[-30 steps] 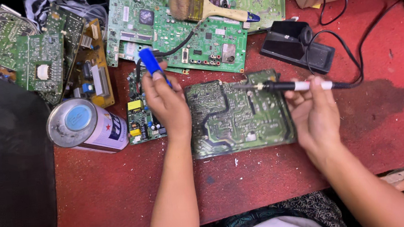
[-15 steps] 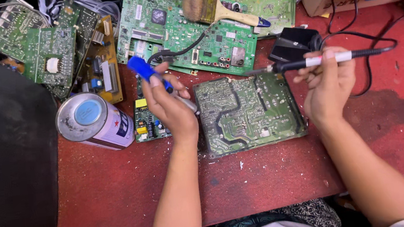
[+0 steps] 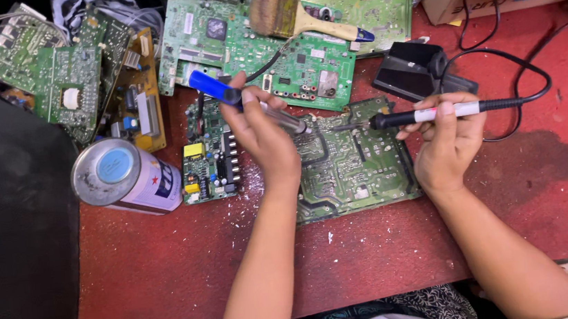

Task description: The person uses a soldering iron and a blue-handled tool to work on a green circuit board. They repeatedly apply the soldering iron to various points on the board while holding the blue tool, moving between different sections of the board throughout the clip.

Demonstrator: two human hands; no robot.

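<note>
Two hands busy | left hand (image 3: pixel 261 137) grips blue-handled desoldering pump (image 3: pixel 244 101) | right hand (image 3: pixel 445 140) pinches soldering iron (image 3: pixel 425 115) | circuit board (image 3: pixel 354 163) flat on counter (image 3: pixel 169 261) | risk: slipping tip scorches tracks

The table top (image 3: pixel 170 274) is deep red with a darker stain at the right of the frame. The circuit board (image 3: pixel 354 166) in the centre is green with pale silver tracks. The soldering iron (image 3: pixel 432 114) is black with a white band, its cord black. The pump tool (image 3: pixel 222 92) has a bright blue end and a grey barrel. The can (image 3: pixel 126 178) at left is silver and white with a light blue top. The brush (image 3: pixel 298 19) at the top has a cream handle and brown bristles
</note>
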